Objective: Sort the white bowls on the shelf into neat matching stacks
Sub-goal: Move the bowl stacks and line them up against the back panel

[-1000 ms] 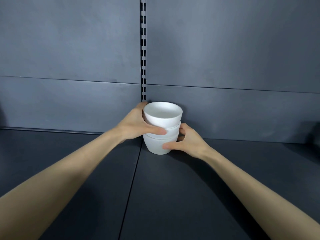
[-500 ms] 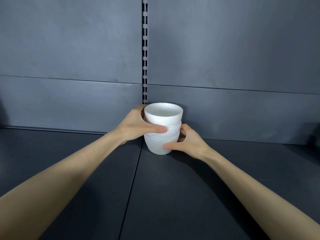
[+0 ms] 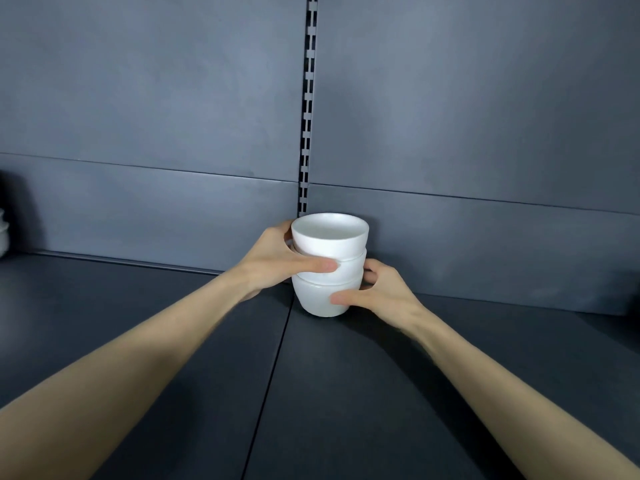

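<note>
A stack of three small white bowls [image 3: 329,247] stands upright on the dark shelf [image 3: 381,375], close to the back wall and just right of the shelf seam. My left hand [image 3: 277,261] wraps the stack's left side, thumb laid across the middle bowl. My right hand [image 3: 384,292] holds the bottom bowl from the right, thumb on its front. The stack's base rests on the shelf surface.
More white crockery [image 3: 2,233] shows at the far left edge, cut off by the frame. A slotted metal upright [image 3: 308,98] runs down the grey back panel behind the stack. A seam [image 3: 273,375] divides the shelf boards.
Both hands keep the same hold on the stack. The view has shifted slightly, bringing white crockery into sight at the left edge.
</note>
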A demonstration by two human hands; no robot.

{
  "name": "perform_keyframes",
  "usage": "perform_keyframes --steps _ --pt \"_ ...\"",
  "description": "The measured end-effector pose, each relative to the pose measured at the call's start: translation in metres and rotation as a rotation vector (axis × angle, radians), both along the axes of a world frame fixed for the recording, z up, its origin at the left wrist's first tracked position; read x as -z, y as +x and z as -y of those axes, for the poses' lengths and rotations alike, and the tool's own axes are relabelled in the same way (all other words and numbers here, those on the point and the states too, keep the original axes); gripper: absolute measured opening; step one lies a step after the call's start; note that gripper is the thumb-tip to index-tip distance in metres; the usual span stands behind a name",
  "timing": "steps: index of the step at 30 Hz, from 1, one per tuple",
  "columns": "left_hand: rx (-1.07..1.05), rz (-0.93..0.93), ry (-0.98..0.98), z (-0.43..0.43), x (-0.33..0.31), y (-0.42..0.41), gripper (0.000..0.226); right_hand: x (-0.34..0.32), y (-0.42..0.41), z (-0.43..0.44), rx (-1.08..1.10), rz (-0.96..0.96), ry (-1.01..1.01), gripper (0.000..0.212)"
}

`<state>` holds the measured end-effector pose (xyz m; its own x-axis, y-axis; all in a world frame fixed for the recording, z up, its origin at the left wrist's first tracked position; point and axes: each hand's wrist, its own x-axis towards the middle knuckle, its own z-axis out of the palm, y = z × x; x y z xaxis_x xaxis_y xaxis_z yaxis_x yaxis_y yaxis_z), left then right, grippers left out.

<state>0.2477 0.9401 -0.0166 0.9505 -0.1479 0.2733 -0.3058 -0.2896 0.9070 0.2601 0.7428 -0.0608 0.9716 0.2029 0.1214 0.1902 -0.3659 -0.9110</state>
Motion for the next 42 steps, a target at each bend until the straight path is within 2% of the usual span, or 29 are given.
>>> perform_keyframes --steps 4,11,20,29,42 --pt "-0.048 0.030 -0.019 -0.019 -0.016 -0.010 0.052 -0.019 -0.007 -0.018 -0.019 0.044 0.019 0.067" --pt "-0.107 0.073 -0.019 -0.077 -0.038 -0.033 0.074 -0.042 -0.020 -0.076 -0.063 0.093 0.031 0.064" --pt "-0.086 0.099 0.006 -0.199 -0.048 -0.056 0.050 -0.047 -0.038 -0.201 -0.065 0.102 0.056 0.064" --pt "-0.079 0.068 0.024 -0.318 -0.043 -0.059 0.060 -0.039 -0.043 -0.320 -0.067 0.080 0.061 0.064" --pt "-0.130 -0.012 0.002 -0.389 -0.022 -0.022 0.073 -0.021 0.002 -0.394 -0.106 0.029 0.034 0.064"
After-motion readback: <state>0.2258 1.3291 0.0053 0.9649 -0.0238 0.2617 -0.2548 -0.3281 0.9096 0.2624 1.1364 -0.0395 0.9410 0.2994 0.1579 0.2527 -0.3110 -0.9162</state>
